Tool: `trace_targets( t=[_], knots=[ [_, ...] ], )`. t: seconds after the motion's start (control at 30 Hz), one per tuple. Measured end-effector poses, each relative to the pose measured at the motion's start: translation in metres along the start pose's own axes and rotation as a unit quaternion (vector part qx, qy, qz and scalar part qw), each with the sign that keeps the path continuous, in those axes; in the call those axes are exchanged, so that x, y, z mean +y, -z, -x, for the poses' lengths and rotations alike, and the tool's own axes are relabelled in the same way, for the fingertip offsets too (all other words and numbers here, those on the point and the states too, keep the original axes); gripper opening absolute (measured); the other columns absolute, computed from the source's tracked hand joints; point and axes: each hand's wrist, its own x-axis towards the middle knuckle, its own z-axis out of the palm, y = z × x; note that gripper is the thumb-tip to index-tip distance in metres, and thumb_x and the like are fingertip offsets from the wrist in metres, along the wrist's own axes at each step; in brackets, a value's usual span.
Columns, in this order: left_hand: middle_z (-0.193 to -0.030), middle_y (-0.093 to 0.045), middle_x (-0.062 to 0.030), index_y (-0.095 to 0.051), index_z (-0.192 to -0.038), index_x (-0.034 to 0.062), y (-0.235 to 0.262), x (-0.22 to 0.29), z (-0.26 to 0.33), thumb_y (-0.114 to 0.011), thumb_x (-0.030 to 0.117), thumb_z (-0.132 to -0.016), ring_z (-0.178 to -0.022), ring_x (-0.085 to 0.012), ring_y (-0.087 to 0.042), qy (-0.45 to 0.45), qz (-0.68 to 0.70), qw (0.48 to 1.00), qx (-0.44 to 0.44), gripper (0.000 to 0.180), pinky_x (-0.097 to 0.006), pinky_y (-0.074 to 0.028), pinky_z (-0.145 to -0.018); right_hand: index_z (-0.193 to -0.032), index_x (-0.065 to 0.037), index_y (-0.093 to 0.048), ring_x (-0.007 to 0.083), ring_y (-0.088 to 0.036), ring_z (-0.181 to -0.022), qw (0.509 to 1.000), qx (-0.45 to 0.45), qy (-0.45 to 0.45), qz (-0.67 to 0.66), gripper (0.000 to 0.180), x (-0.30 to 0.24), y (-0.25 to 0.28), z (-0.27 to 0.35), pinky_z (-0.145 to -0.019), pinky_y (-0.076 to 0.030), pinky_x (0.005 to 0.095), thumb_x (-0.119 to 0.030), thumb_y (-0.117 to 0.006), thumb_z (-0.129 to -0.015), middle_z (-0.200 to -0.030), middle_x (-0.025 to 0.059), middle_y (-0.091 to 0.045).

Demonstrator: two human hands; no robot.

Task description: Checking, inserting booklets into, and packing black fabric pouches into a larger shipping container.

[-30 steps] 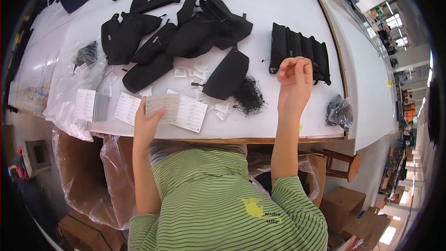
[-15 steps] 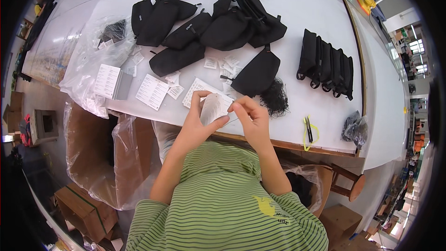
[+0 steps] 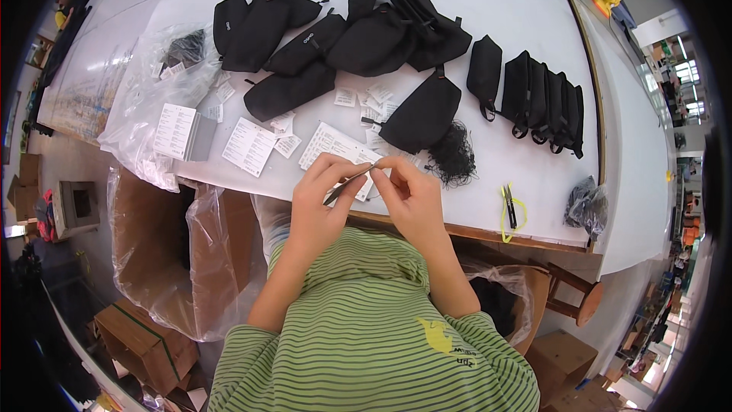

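In my left hand [image 3: 323,191] a printed paper card [image 3: 345,185] is pinched, turned nearly edge-on so that only a thin grey strip shows. At the card's far end the fingertips of my right hand [image 3: 409,189] are pressed together, touching or almost touching my left fingertips. What the right fingers pinch is too small to make out. Just beyond both hands lies a white printed card sheet [image 3: 329,145] on the table. Near the right hand are a tangle of black strings [image 3: 453,154] and a black zip pouch [image 3: 424,113].
Black pouches [image 3: 305,44] are heaped at the table's far side, with a pouch row [image 3: 538,99] at right. Stacked cards [image 3: 175,131] and a clear plastic bag [image 3: 137,107] lie left. Thread snips [image 3: 509,207] on a yellow cord lie near the front edge. A plastic-lined carton [image 3: 152,252] stands below.
The card has turned from showing its face to nearly edge-on, and my hands have come together. At the right, one pouch now stands apart from the row's left end.
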Motion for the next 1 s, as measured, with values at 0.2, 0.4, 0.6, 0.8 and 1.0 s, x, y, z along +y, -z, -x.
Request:
trace_targets(
  t=[0.2, 0.4, 0.6, 0.8, 1.0],
  knots=[
    [-0.085, -0.059, -0.0076, -0.067, -0.093, 0.0023, 0.005, -0.003, 0.002, -0.065, -0.001, -0.078, -0.076, -0.0184, -0.057, 0.007, 0.024, 0.999, -0.031, 0.015, -0.027, -0.045, -0.067, -0.087, -0.006, -0.063, 0.0078, -0.034, -0.046, 0.999, 0.005, -0.005, -0.039, 0.010, 0.005, 0.008, 0.004, -0.044, -0.026, 0.0238, -0.009, -0.069, -0.080, -0.052, 0.0005, -0.039],
    [-0.087, -0.060, -0.0033, -0.063, -0.093, -0.0027, 0.024, -0.026, 0.002, -0.050, 0.023, -0.095, -0.079, -0.0123, -0.054, 0.158, 0.278, 0.934, -0.160, 0.029, -0.023, -0.042, -0.072, -0.083, -0.005, -0.062, 0.0090, -0.037, -0.046, 0.997, -0.067, 0.005, -0.043, 0.008, 0.002, 0.019, 0.006, -0.045, -0.031, 0.0247, -0.011, -0.068, -0.081, -0.052, 0.0027, -0.044],
    [-0.088, -0.058, 0.0001, -0.057, -0.096, 0.0026, 0.029, -0.036, 0.004, -0.042, 0.029, -0.099, -0.081, -0.0060, -0.051, 0.239, 0.297, 0.889, -0.254, 0.030, -0.022, -0.042, -0.074, -0.079, -0.004, -0.063, 0.0067, -0.038, -0.046, 0.986, -0.157, -0.043, -0.031, 0.010, 0.003, 0.022, 0.006, -0.045, -0.029, 0.0231, -0.011, -0.071, -0.079, -0.052, 0.0002, -0.047],
    [-0.084, -0.057, 0.0021, -0.055, -0.094, 0.0038, 0.017, -0.034, 0.002, -0.055, 0.016, -0.094, -0.077, -0.0035, -0.051, 0.277, 0.310, 0.866, -0.278, 0.013, -0.020, -0.042, -0.070, -0.080, -0.004, -0.063, 0.0067, -0.035, -0.045, 0.984, -0.157, -0.046, -0.065, 0.011, 0.007, 0.019, 0.009, -0.045, -0.029, 0.0234, -0.012, -0.071, -0.079, -0.050, -0.0001, -0.045],
    [-0.083, -0.056, 0.0031, -0.055, -0.094, 0.0031, 0.014, -0.034, 0.001, -0.056, 0.012, -0.093, -0.075, -0.0016, -0.050, 0.278, 0.293, 0.871, -0.278, 0.009, -0.018, -0.041, -0.066, -0.080, -0.005, -0.063, 0.0064, -0.033, -0.045, 0.983, -0.160, -0.067, -0.061, 0.010, 0.014, 0.024, 0.010, -0.044, -0.027, 0.0236, -0.012, -0.070, -0.079, -0.049, -0.0009, -0.043]
  ],
)
